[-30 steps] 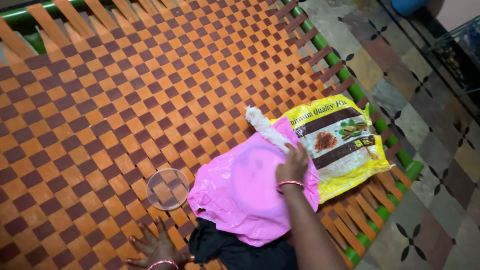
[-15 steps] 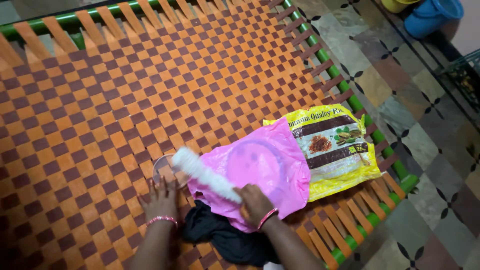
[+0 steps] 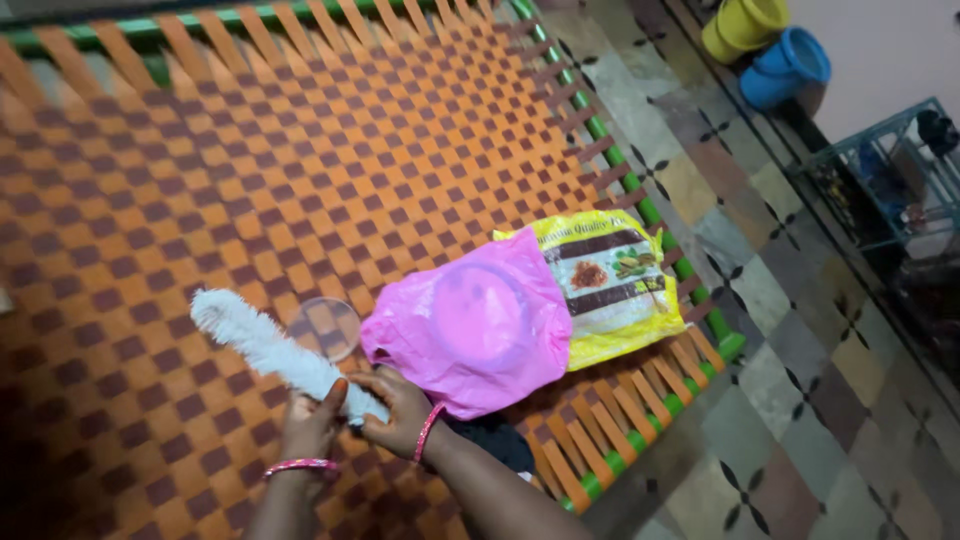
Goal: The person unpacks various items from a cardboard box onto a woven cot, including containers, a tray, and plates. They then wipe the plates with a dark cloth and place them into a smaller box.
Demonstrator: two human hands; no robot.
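Note:
Both my hands meet at the near end of a white fluffy brush (image 3: 262, 345) over a woven cot (image 3: 250, 180) of orange and brown straps. My right hand (image 3: 398, 412) grips the brush's base, and my left hand (image 3: 312, 425) closes around it from the other side. The brush points up and to the left. A round clear plastic lid (image 3: 326, 328) lies flat just behind the brush. To the right of my hands a pink plastic bag (image 3: 470, 325) rests on the cot, with something round inside it.
A yellow printed sack (image 3: 620, 285) lies partly under the pink bag near the cot's green frame (image 3: 640, 205). Black cloth (image 3: 492, 438) shows under the pink bag. Yellow (image 3: 742, 25) and blue (image 3: 785, 65) buckets and a wire rack (image 3: 885, 180) stand on the tiled floor at right.
My right hand carried the brush from the pink bag leftward over the lid. My left hand lifted off the cot and joined it on the brush. The view shifted left.

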